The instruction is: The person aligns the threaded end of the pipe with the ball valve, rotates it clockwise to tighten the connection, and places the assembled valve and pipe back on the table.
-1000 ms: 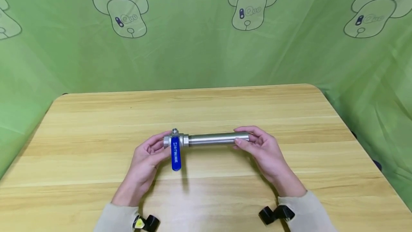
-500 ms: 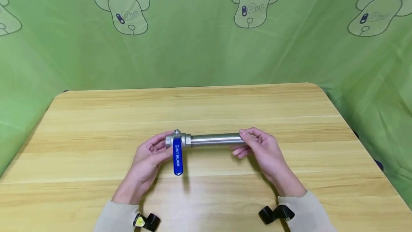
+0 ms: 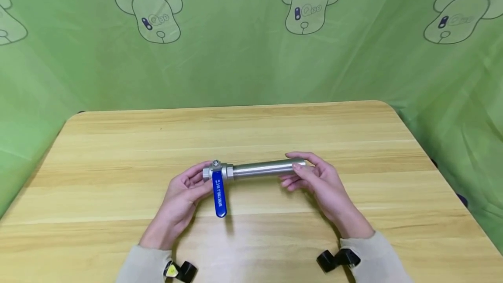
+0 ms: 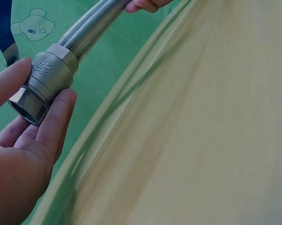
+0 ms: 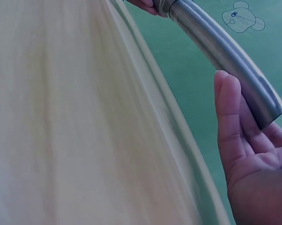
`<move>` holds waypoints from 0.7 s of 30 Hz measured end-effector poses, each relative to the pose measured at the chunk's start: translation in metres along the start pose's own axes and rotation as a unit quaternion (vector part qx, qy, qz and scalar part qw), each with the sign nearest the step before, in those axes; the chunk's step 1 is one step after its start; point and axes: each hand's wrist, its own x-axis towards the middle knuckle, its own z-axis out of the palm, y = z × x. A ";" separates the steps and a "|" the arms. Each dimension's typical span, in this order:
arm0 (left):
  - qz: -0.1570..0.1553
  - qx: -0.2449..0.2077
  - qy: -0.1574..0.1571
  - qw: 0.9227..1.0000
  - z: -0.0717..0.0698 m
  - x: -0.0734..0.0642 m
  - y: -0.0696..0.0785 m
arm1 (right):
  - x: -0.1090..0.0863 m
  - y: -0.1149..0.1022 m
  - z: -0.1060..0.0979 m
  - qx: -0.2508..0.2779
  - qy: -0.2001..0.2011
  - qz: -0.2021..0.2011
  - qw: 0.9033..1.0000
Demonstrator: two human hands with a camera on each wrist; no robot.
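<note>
A steel ball valve (image 3: 227, 171) with a blue lever handle (image 3: 219, 194) is joined to a steel pipe (image 3: 263, 169) that runs to the right. Thread shows where the pipe meets the valve in both wrist views. My left hand (image 3: 177, 200) pinches the valve body (image 4: 49, 77) between thumb and fingers, near its hex end. Around the pipe's free end my right hand (image 3: 328, 189) stands loosely spread, index finger above and the other fingers below. In the right wrist view, nearly straight fingers (image 5: 230, 108) lie against the pipe's underside, and the thumb is mostly out of frame.
The valve and pipe are held above a wooden table (image 3: 251, 130), with their shadow on it. Green cloth (image 3: 235, 56) with printed bear heads hangs behind and at the sides. Black wrist cameras (image 3: 186, 271) sit at both cuffs.
My right thumb went up onto the pipe's top, then came back down, and the fingers spread. The pipe's right end rose slightly. The lever's lower end swung a little right; my left hand keeps its hold.
</note>
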 end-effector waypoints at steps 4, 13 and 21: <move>0.005 -0.008 -0.004 1.000 -0.003 0.002 -0.003 | 0.001 0.001 0.000 0.022 -0.018 -0.011 1.000; 0.007 -0.016 -0.007 1.000 -0.004 0.005 -0.006 | 0.002 0.004 0.000 0.041 -0.027 0.001 0.999; 0.005 -0.014 0.000 1.000 -0.003 0.003 -0.006 | 0.002 0.005 -0.001 0.032 -0.031 0.009 0.999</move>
